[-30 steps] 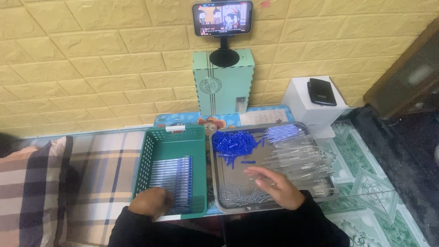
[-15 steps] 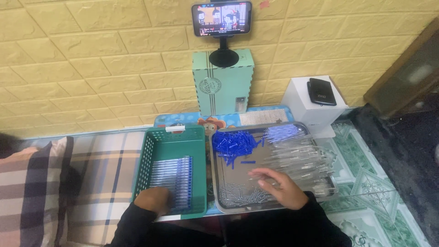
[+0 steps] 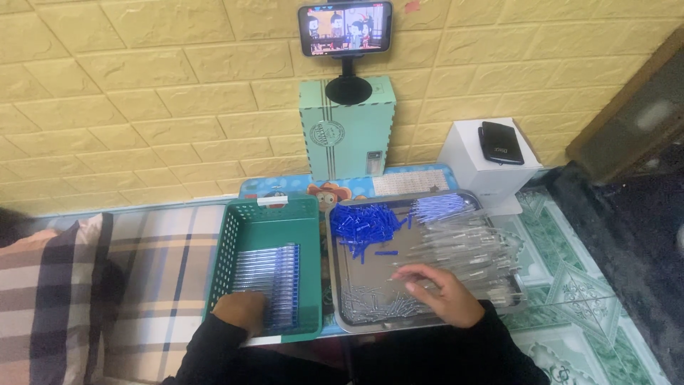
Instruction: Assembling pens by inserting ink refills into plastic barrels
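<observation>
My left hand (image 3: 241, 309) rests inside the green plastic basket (image 3: 265, 215), at the near end of a neat row of assembled pens with blue ends (image 3: 272, 279). My right hand (image 3: 436, 291) lies flat in the metal tray (image 3: 340, 303), fingers spread over small clear parts (image 3: 374, 305). In the tray's far left corner lies a heap of blue caps (image 3: 365, 225). Clear pen barrels (image 3: 469, 249) fill its right side, with blue refills (image 3: 439, 207) at the far edge. Whether either hand pinches a part is hidden.
A teal box (image 3: 347, 132) stands against the yellow brick wall, with a phone on a stand (image 3: 345, 28) above it. A white box with a black device (image 3: 493, 160) sits to the right. A plaid cushion (image 3: 85, 285) lies at the left.
My left hand has stayed at the near end of the basket. My right hand has shifted slightly over the clear parts in the tray.
</observation>
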